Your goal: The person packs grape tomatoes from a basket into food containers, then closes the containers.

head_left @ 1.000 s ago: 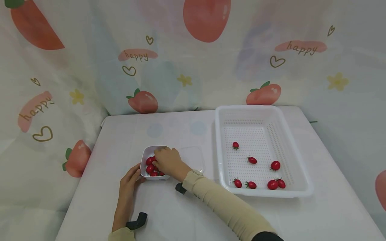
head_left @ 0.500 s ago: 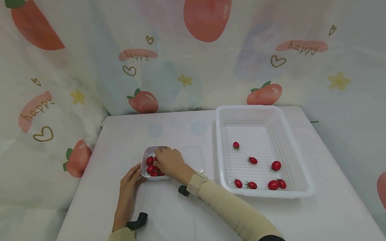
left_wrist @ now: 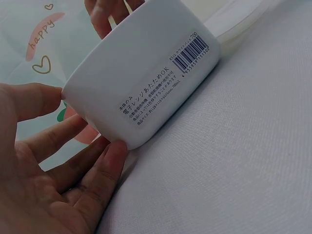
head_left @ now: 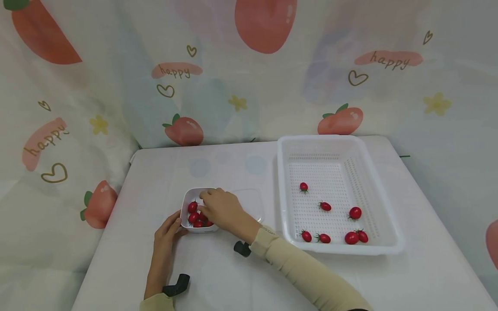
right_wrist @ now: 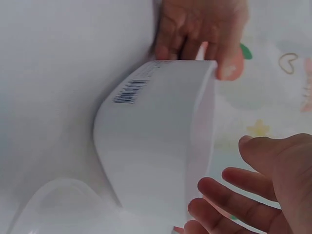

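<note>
A small white plastic container (head_left: 200, 230) holding several cherry tomatoes (head_left: 193, 217) sits on the left half of the table. My left hand (head_left: 168, 235) holds its left side, thumb at the rim and fingers against the outer wall, as the left wrist view shows on the container (left_wrist: 141, 68). Over the container's right side is my right hand (head_left: 223, 211). Its fingers (right_wrist: 219, 195) are spread and loosely bent in the right wrist view, with nothing seen between them. Part of the container's inside is hidden beneath that hand.
A large white perforated basket (head_left: 285, 190) stands to the right, with several cherry tomatoes (head_left: 355, 213) scattered in it. A clear lid (head_left: 253, 201) lies flat just right of the container, partly behind the right hand. A patterned curtain (head_left: 272, 99) hangs behind the table.
My right hand has drawn slightly back to the right, its thumb and fingers parting, and more of the tomatoes below now shows. The left hand and the container have stayed put.
</note>
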Demonstrator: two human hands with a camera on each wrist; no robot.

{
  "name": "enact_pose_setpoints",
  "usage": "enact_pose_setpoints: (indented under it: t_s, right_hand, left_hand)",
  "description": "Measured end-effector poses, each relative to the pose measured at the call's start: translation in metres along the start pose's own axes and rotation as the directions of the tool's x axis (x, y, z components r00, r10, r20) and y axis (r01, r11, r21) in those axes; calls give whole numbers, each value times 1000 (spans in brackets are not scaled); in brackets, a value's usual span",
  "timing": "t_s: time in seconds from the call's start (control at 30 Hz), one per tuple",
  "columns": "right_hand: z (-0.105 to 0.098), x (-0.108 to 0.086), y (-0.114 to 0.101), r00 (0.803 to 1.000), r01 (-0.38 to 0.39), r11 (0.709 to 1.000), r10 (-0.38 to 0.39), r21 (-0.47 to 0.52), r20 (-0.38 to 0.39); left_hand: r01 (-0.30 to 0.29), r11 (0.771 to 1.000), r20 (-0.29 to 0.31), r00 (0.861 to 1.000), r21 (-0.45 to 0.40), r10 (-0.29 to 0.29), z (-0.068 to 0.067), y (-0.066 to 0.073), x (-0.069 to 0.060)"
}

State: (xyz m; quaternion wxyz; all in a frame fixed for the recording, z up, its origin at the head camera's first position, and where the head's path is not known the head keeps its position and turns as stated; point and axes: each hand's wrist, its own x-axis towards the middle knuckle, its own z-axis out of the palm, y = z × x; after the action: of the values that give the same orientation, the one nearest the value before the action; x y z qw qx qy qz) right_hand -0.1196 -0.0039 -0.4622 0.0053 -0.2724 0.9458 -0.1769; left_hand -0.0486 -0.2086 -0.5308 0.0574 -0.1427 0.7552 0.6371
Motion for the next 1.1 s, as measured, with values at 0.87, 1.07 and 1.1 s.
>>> enact_pose_setpoints:
  t_s: [0.87, 1.07, 1.1]
  right_hand:
    - [-75, -57, 41, 980, -133, 939, 173, 318, -100]
    - [-85, -73, 64, 969, -148, 944, 199, 295, -149]
    - [-86, -76, 68, 967, -151, 945, 202, 291, -155]
  left_hand:
    - [17, 1000, -1, 1000, -2, -17, 0, -2, 1]
    - [23, 1000, 7, 1000, -10, -23, 0, -2, 1]
    - [25, 1000, 7, 1000, -10, -25, 0, -2, 1]
